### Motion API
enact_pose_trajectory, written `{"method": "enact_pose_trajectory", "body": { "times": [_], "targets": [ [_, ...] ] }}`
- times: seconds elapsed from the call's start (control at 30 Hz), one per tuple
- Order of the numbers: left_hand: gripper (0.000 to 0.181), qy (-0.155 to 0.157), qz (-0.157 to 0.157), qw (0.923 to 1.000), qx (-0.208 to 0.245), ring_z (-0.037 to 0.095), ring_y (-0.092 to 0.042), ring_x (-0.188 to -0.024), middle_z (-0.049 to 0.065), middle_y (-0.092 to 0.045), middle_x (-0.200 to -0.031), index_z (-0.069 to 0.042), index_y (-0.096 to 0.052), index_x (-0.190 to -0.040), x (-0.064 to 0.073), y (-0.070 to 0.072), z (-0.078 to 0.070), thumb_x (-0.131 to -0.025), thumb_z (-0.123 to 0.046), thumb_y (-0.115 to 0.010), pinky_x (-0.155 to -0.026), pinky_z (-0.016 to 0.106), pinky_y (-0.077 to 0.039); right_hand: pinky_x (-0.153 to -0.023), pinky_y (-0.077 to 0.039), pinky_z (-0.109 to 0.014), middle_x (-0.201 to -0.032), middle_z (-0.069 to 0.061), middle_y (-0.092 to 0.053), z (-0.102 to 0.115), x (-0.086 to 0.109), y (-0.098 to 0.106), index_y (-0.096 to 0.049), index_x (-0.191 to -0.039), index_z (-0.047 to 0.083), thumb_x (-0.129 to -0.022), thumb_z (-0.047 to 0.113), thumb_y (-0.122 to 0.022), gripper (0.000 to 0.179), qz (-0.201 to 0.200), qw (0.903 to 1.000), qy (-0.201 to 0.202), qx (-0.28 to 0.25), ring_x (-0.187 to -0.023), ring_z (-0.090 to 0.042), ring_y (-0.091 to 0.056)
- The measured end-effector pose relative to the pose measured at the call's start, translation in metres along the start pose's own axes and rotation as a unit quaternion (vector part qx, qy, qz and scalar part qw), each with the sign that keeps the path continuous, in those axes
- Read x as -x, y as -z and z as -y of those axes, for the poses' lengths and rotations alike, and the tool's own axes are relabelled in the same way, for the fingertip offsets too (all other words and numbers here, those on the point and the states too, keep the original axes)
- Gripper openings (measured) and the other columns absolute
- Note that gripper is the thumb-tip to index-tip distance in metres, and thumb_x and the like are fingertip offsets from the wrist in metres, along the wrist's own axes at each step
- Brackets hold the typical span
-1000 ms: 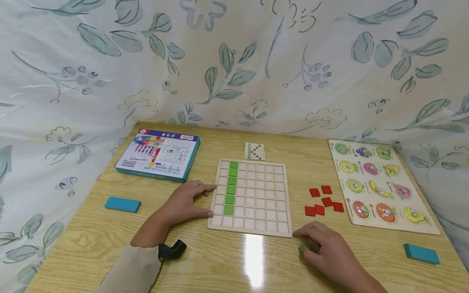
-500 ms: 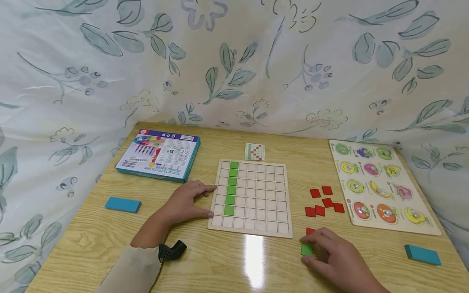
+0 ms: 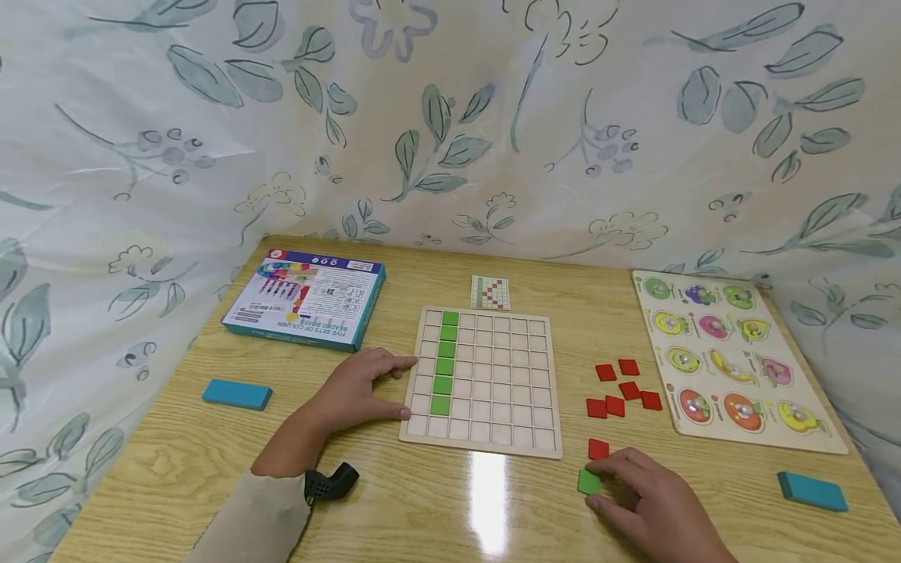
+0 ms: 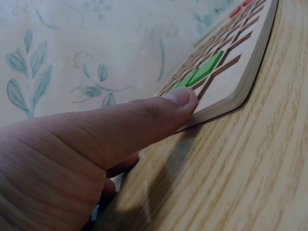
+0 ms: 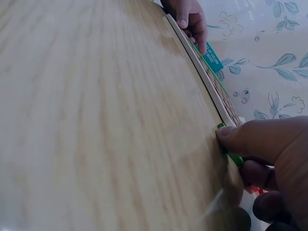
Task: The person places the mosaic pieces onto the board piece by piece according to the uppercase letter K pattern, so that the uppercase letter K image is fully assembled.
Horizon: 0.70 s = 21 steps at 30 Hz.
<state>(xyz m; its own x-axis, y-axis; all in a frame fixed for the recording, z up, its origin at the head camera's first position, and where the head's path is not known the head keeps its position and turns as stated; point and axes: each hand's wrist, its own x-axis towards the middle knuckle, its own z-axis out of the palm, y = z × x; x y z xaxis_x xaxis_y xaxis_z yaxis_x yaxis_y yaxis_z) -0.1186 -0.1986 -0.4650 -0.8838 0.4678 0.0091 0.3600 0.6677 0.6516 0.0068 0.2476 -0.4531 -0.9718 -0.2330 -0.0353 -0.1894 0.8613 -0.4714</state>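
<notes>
A wooden grid board (image 3: 501,450) lies on the table, with several green square tiles (image 3: 444,366) in its second column from the left. My left hand (image 3: 360,389) rests beside the board, its forefinger and thumb touching the left edge; the left wrist view shows the thumb (image 4: 178,98) against the rim. To the right of the board's near corner, my right hand (image 3: 644,500) pinches a loose green square tile (image 3: 588,482) at table level. Just beyond that tile lies a red tile (image 3: 598,448). A small pattern card (image 3: 489,292) sits behind the board.
Several red tiles (image 3: 615,406) lie scattered right of the board. A fruit peg puzzle (image 3: 767,414) stands farther right. A boxed toy (image 3: 303,297) lies back left. Blue blocks flank the scene, one left (image 3: 236,393) and one right (image 3: 813,491). A patterned cloth (image 3: 450,227) hangs behind the table.
My right hand has moved slightly right, away from the board's corner, uncovering the green tile and the red tile beyond it. The left hand stays still.
</notes>
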Motion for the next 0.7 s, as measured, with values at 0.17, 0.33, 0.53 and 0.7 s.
{"method": "enact_pose_trajectory", "body": {
  "times": [0.17, 0.33, 0.53, 0.7],
  "targets": [
    [0.079, 0.000, 0.000, 1.0000, 0.001, 0.013, -0.053, -0.099, -0.011, -0.060, -0.107, -0.020, -0.066, -0.150, 0.000, 0.001, -0.001, -0.081, -0.046, -0.094, -0.091, 0.041, -0.046, -0.065, -0.043, -0.023, -0.096, 0.025, -0.055, -0.002, 0.000, -0.004, -0.076, -0.107, 0.039, -0.081, 0.029, -0.096, 0.035, -0.033, 0.9986, 0.037, -0.017, -0.075, 0.004, -0.046],
    [0.079, -0.001, -0.002, 1.0000, -0.001, 0.013, -0.053, -0.099, -0.011, -0.059, -0.107, -0.020, -0.066, -0.150, 0.001, 0.001, -0.001, -0.081, -0.045, -0.094, -0.091, 0.041, -0.045, -0.064, -0.043, -0.022, -0.095, 0.025, -0.055, -0.002, -0.001, -0.006, -0.076, -0.107, 0.040, -0.079, 0.024, -0.097, 0.039, -0.052, 0.9962, 0.065, -0.027, -0.075, 0.004, -0.047],
    [0.079, -0.002, -0.004, 1.0000, 0.000, 0.013, -0.052, -0.099, -0.011, -0.059, -0.106, -0.021, -0.066, -0.150, 0.001, 0.000, -0.001, -0.081, -0.045, -0.094, -0.090, 0.041, -0.045, -0.065, -0.041, -0.018, -0.099, 0.025, -0.059, 0.001, -0.009, -0.008, -0.073, -0.107, 0.038, -0.075, 0.018, -0.099, 0.046, -0.089, 0.9874, 0.123, -0.043, -0.076, 0.003, -0.048],
    [0.078, -0.007, -0.005, 1.0000, -0.005, 0.013, -0.052, -0.097, -0.011, -0.059, -0.106, -0.021, -0.066, -0.150, 0.000, -0.001, 0.001, -0.081, -0.046, -0.094, -0.089, 0.040, -0.045, -0.061, -0.039, -0.016, -0.095, 0.023, -0.057, 0.008, -0.019, -0.010, -0.072, -0.108, 0.038, -0.076, 0.016, -0.097, 0.046, -0.090, 0.9828, 0.150, -0.061, -0.069, 0.003, -0.045]
  ]
}}
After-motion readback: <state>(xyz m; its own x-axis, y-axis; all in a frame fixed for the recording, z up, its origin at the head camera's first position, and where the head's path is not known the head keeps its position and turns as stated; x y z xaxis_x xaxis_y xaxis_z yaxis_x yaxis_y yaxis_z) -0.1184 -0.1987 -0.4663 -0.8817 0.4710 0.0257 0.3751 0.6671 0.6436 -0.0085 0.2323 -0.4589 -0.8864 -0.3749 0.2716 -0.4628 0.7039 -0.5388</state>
